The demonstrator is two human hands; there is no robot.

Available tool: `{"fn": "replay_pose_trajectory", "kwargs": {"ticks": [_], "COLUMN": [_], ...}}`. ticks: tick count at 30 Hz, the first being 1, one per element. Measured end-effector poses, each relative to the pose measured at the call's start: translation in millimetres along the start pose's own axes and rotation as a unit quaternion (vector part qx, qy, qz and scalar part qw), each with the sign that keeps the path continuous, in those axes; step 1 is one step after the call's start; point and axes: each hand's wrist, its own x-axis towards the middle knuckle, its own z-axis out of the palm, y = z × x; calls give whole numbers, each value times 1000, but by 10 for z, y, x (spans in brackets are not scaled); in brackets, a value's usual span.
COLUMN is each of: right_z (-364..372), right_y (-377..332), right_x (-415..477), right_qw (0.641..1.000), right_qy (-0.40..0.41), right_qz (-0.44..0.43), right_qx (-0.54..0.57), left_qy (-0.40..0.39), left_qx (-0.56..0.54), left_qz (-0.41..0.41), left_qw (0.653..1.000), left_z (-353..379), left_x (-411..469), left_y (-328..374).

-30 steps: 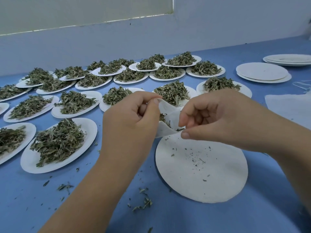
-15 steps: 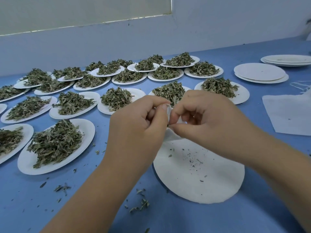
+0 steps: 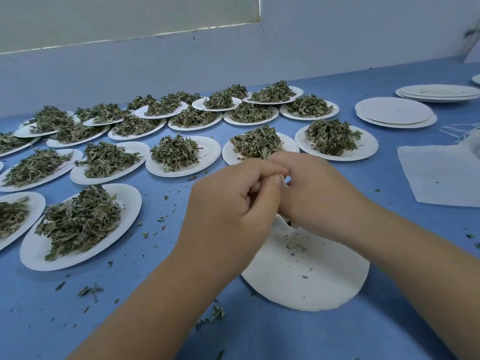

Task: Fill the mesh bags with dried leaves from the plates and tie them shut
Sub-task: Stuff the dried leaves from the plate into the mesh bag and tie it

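Left hand (image 3: 228,203) and right hand (image 3: 311,196) pinching small white mesh bag (image 3: 280,224) between fingertips, above round white paper plate (image 3: 311,281) flecked with leaf crumbs

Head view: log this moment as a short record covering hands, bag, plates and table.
left hand: pinches the mesh bag's top
right hand: pinches it too, touching the left hand
mesh bag: mostly hidden; white fabric shows beneath the hands
emptied plate: under the hands, only crumbs on it
full plates: many, in rows to the left and behind, heaped with leaves
empty plate stacks: far right
table: blue, scattered leaf bits
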Motion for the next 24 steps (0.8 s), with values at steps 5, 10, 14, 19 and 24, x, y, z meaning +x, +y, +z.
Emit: {"fn": "replay_pose_trajectory", "kwargs": {"ticks": [5,10,14,19,24], "right_z": [-121,-170,-71,-58,-40], "right_y": [54,49,25,-5,8], "right_x": [-11,-57,-61,-64,-49], "right_qw": [994,985,991,993,995], "right_qy": [-54,-124,-68,-30,-1], "right_qz": [-6,-67,-87,-83,-53], "right_qx": [92,100,80,75,83], "left_qy": [11,31,26,20,10], "left_qx": [-1,-31,-30,-49,-48], "left_qz": [-15,-53,-59,-46,-32], "left_qw": [1000,998,997,998,998], "left_z": [-7,-50,-20,21,37], "left_x": [12,19,11,-6,-30], "left_y": [-15,-25,8,66,109]}}
